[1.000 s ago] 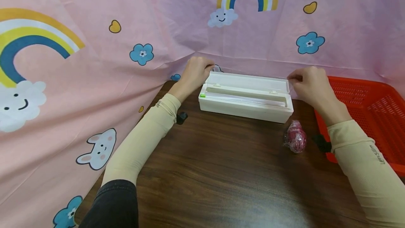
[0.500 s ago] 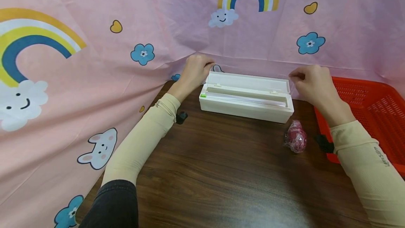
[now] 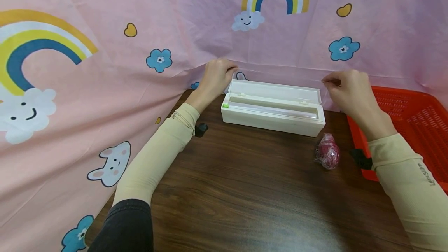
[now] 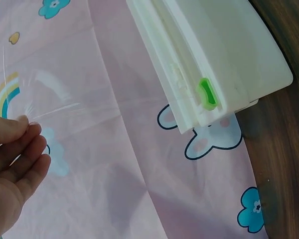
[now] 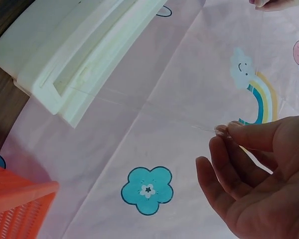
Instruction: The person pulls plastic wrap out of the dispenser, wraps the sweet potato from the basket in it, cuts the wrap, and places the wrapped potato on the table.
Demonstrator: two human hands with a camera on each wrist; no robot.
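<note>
A long white cling film dispenser (image 3: 273, 120) stands at the back of the table with its lid (image 3: 276, 90) raised. A green slider (image 4: 208, 94) sits at its left end. Clear cling film (image 4: 65, 107) stretches up from the box, hard to see except for its creases. My left hand (image 3: 216, 76) pinches one corner of it between thumb and index finger, above the box's left end. Beyond the right end, my right hand (image 3: 351, 91) pinches the other corner the same way; the right wrist view shows its remaining fingers loosely bent.
A dark red, rounded item (image 3: 328, 152) wrapped in clear film lies in front of the box's right end. An orange-red plastic basket (image 3: 402, 93) stands at the right edge. Pink printed cloth (image 3: 196, 18) hangs behind the brown wooden table (image 3: 252, 189).
My right hand has drifted a little to the right and upward, away from the box. The left hand has risen very slightly. Both keep their pinch.
</note>
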